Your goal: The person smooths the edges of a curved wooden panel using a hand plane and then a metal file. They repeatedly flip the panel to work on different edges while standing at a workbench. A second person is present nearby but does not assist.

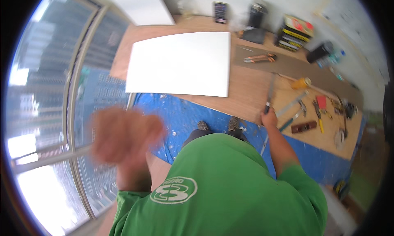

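My right hand (270,118) grips the dark handle of a long, narrow tool with a grey blade (271,87), at the front edge of the wooden worktable (246,85). The blade points away from me over the tabletop; its exact kind is unclear. Raised close to the camera on the left is my left hand (126,137), badly blurred, so its fingers cannot be made out. A white panel (178,63) lies flat on the table ahead, its front edge near the table's edge. A steel ruler (292,103) and a claw hammer (291,119) lie right of my right hand.
Further right lie a wooden hand plane (304,127), yellow-handled pliers (320,119) and a yellow cylinder (301,83). Orange-handled pliers (261,58), a box (294,33) and a phone (220,12) are at the back. Blue sheeting (172,122) covers the floor; windows (101,51) stand left.
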Demonstrator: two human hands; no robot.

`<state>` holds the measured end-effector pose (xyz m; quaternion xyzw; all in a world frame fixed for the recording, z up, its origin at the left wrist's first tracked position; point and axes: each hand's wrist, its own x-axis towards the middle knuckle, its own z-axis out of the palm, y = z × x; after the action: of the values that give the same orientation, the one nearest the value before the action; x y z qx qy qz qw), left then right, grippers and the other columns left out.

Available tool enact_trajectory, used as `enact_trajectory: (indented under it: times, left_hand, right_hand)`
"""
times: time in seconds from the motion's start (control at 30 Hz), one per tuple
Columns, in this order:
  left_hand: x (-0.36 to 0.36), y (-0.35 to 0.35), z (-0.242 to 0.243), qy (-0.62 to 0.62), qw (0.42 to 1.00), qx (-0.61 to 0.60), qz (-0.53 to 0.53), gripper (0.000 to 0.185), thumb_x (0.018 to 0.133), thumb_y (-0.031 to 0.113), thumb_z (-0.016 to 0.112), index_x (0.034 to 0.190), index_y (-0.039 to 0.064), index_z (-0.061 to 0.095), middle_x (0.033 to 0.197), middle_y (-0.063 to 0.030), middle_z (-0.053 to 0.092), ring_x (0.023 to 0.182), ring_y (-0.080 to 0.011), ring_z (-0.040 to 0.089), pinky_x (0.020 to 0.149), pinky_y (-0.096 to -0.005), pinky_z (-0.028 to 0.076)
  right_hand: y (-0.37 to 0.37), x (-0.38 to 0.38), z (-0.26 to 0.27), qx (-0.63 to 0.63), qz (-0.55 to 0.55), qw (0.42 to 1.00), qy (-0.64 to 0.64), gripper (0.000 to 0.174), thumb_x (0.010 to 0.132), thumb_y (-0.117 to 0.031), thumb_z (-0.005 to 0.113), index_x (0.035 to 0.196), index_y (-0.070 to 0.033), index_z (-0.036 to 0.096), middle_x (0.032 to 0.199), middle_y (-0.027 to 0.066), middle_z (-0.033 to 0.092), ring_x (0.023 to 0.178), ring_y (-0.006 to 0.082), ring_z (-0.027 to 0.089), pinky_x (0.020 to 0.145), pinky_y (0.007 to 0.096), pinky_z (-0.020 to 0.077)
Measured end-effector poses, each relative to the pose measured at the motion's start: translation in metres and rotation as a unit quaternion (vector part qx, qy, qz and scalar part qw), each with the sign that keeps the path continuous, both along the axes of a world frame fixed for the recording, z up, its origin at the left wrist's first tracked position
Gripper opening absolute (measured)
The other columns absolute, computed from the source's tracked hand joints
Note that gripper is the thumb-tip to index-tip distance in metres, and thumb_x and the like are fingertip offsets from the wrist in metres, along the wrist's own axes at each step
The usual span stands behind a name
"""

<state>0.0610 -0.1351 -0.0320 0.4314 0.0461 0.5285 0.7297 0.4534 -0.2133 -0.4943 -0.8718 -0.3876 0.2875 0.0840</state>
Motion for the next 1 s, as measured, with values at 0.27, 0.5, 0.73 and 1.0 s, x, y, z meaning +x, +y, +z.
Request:
enact_trajectory:
  times: [0.27,0.5,0.73,1.0]
  left_hand:
    - [-0.143,0.035,-0.232,0.381,0.797,-0.356,0.305,0.033,0.099,0.020,0.062,0.125,0.000,0.062,0.116,-0.0147,0.072,0.110,-0.0273,0.068,0.097,-0.0410,0.053]
    - [-0.335,0.090,-0.376,0.218,0.712,-0.521,0.417,0.050,0.098,0.034,0.065,0.138,0.005,0.055,0.124,-0.0148,0.069,0.110,-0.0286,0.067,0.091,-0.0424,0.053]
    - [-0.509,0.228,-0.516,0.383,0.509,-0.607,0.476,0.056,0.093,0.046,0.071,0.129,0.004,0.062,0.115,-0.0164,0.068,0.095,-0.0318,0.065,0.078,-0.0474,0.053]
    - [-0.577,0.327,-0.538,0.676,0.575,-0.417,0.199,0.071,0.081,0.060,0.082,0.107,-0.005,0.070,0.083,-0.0119,0.071,0.075,-0.0236,0.069,0.068,-0.0380,0.054]
  right_hand:
    - [-0.023,0.012,-0.033,0.072,-0.301,0.905,0.291,0.010,0.086,-0.012,0.057,0.088,-0.002,0.054,0.059,0.0074,0.049,0.036,0.0223,0.047,0.032,0.0375,0.0341]
    - [-0.055,-0.068,0.016,0.075,-0.363,0.905,0.206,0.026,0.097,-0.025,0.069,0.100,-0.007,0.051,0.052,0.0056,0.043,0.036,0.0218,0.045,0.034,0.0367,0.0356]
    - [-0.021,-0.201,0.091,0.128,-0.466,0.836,0.259,0.027,0.098,-0.027,0.071,0.101,-0.007,0.054,0.058,0.0048,0.047,0.040,0.0199,0.048,0.036,0.0355,0.0392]
    - [0.006,-0.306,0.165,0.129,-0.471,0.846,0.215,0.025,0.097,-0.026,0.072,0.098,-0.007,0.056,0.058,0.0061,0.054,0.042,0.0188,0.053,0.039,0.0344,0.0425]
